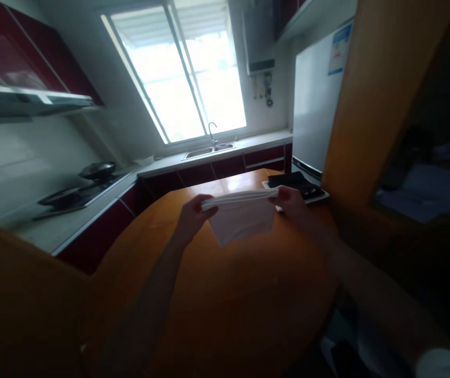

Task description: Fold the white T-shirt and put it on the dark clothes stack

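holding a folded white cloth taut at mid-frame, the left hand pinches its left corner and the right hand pinches the right, above the round orange wooden table. if either pinch loosens, the hanging fold would likely slump and come undone. just behind the right hand, a dark flat object on a white tray is partly hidden; backlight from the window blurs the fingertips.
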